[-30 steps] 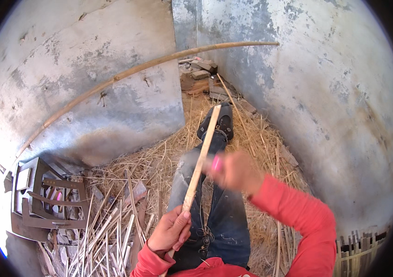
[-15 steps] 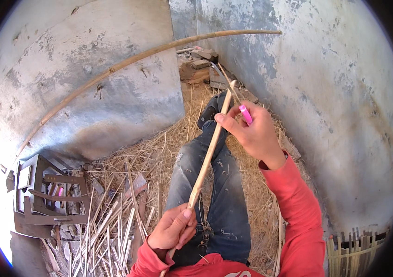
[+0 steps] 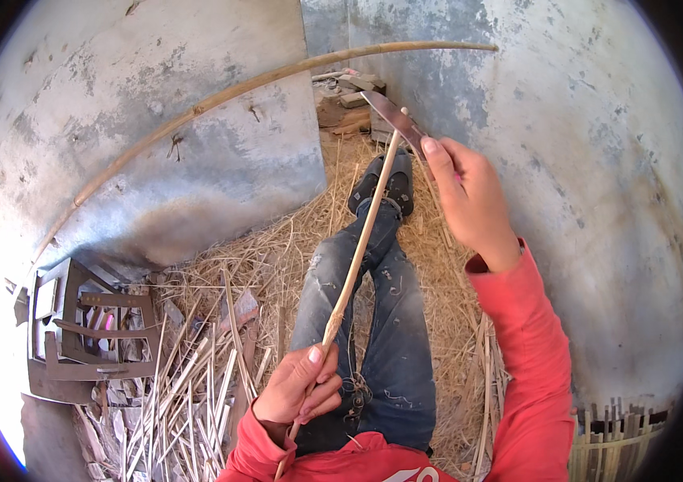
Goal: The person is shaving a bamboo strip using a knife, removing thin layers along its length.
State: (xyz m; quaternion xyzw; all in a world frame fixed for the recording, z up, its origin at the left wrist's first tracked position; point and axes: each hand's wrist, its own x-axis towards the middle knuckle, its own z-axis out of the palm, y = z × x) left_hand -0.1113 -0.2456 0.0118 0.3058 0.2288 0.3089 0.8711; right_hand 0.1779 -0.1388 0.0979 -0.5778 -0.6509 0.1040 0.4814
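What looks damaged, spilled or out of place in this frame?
The right wall is patchy, its coating apparently worn away. Loose straw-like shavings lie strewn around the jeans. The held strip looks rough just above the left hand.

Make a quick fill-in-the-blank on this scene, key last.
1. The left hand grips the wooden stick; the ____ hand holds a knife across it.
2. Both sleeves are ____.
3. The dark frame sits on the person's ____ side.
4. Straw lies on ____ sides of the legs.

Key: right; red; left; both
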